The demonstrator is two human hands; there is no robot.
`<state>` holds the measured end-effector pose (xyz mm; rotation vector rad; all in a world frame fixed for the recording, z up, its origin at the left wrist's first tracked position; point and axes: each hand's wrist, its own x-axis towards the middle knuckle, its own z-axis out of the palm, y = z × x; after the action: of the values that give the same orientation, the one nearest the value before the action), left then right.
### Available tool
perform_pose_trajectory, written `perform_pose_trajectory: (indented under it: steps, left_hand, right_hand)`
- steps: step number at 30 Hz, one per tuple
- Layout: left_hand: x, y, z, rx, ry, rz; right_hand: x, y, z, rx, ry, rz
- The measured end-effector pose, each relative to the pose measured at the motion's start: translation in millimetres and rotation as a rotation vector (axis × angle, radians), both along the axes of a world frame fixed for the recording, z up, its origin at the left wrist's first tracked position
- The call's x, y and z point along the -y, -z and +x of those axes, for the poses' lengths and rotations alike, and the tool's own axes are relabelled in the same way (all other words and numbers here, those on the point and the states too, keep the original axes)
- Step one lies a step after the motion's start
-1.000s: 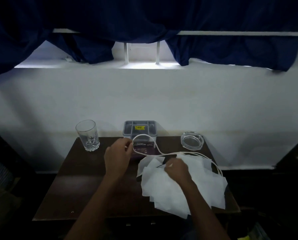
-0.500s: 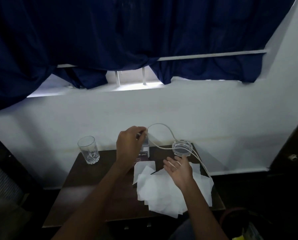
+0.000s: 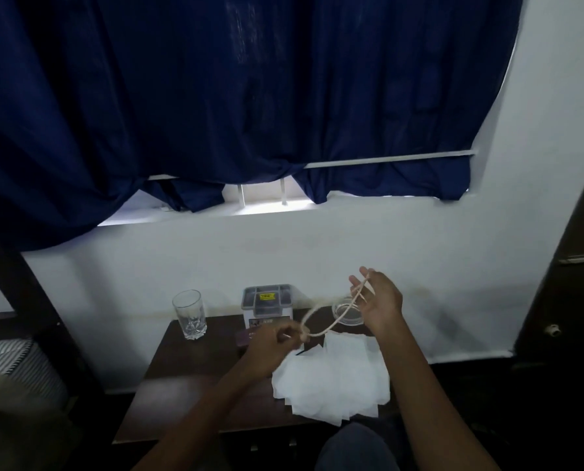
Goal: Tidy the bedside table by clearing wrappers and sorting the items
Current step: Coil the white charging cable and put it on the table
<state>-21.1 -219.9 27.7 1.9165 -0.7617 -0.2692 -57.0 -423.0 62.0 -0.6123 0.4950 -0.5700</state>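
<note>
A white cable point(image 3: 321, 316) hangs in a loop above the dark wooden bedside table point(image 3: 188, 368). My left hand point(image 3: 267, 348) pinches one end of it low over the table. My right hand point(image 3: 379, 300) is raised higher at the right, fingers spread, with the cable running across them. Several white paper wrappers point(image 3: 331, 382) lie in a heap on the table's right half. Behind the hands stand a grey box point(image 3: 267, 302) and a clear glass ashtray point(image 3: 346, 316), partly hidden by the cable and my right hand.
A cut drinking glass point(image 3: 188, 314) stands at the table's back left. A small dark purple item point(image 3: 243, 338) lies in front of the grey box. White wall and dark blue curtain point(image 3: 216, 96) rise behind; a striped bed point(image 3: 15, 365) lies left.
My right hand rose from the wrappers to the right with the cable across its fingers. My left hand dropped from near the grey box to low over the table. The camera tilted up.
</note>
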Motion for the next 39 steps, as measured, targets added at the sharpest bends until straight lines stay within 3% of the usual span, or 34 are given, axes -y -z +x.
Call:
perform_pose_trajectory:
  steps: [5,11,15,22,27,33,39]
  left_hand:
    - [-16.3,-11.3,-14.1,0.085,0.099,0.145]
    - [-51.8,-48.3,-25.8,0.121,-0.033,0.091]
    - [-70.1,-60.6,-45.8,0.206,-0.183,0.014]
    - [-88.3,-71.2,-101.0,-0.115,-0.064,-0.153]
    - [-105.4,-60.8,-123.5,-0.192,-0.139,-0.198]
    - [-131.6,-64.7,-147.2,-0.302,-0.130,-0.127]
    - [-156.2,-65.4,-172.4,-0.306,-0.195,-0.101]
  right_hand:
    - [-7.7,-52.6,-27.2,-0.011,-0.032,-0.201]
    - [-19.7,-94.0,-60.7,-0.025,-0.144,-0.511]
    - [-36.8,-105.7,-87.0,0.007,-0.178,-0.545]
    - [-88.7,-94.3,-132.1,0.133,-0.334,-0.366]
    - [-113.6,-69.7,-155.4,0.116,-0.327,-0.274]
    - [-113.8,-31.1,-184.5,-0.117,-0.209,-0.500]
    - [-111.6,-9.8,-224.0,-0.296,-0.427,-0.649]
